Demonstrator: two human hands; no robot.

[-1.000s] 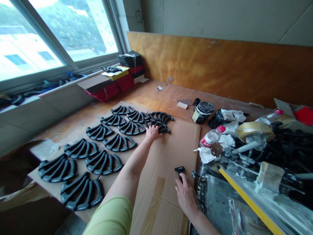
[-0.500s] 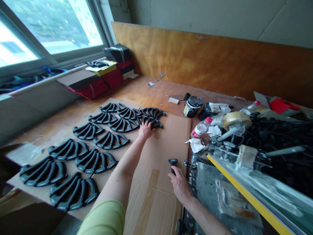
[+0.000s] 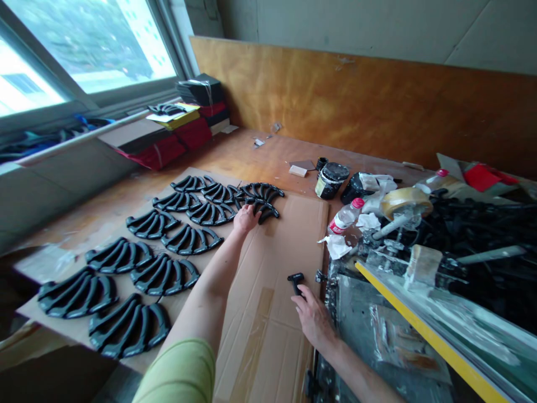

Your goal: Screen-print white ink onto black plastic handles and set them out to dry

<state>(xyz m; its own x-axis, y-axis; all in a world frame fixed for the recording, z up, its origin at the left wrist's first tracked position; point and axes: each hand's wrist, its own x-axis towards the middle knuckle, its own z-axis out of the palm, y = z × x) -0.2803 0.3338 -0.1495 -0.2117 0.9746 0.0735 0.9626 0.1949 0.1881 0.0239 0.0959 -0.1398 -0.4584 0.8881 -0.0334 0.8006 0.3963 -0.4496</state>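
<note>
1. Black fan-shaped piece (image 3: 272,212) is lying near the far end of the cardboard (image 3: 293,235), just ahead and right of the left hand (image 3: 246,217), the nearer one; its long axis is running roughly crosswise.
2. Left arm is reaching forward almost straight, palm down; bent fingers are touching the piece's left end. Firm grip or mere contact: cannot tell.
3. Right hand (image 3: 315,318) is staying low, well apart, forearm slanting in, partly closed fingers holding a T-shaped black tool (image 3: 296,279).
</note>
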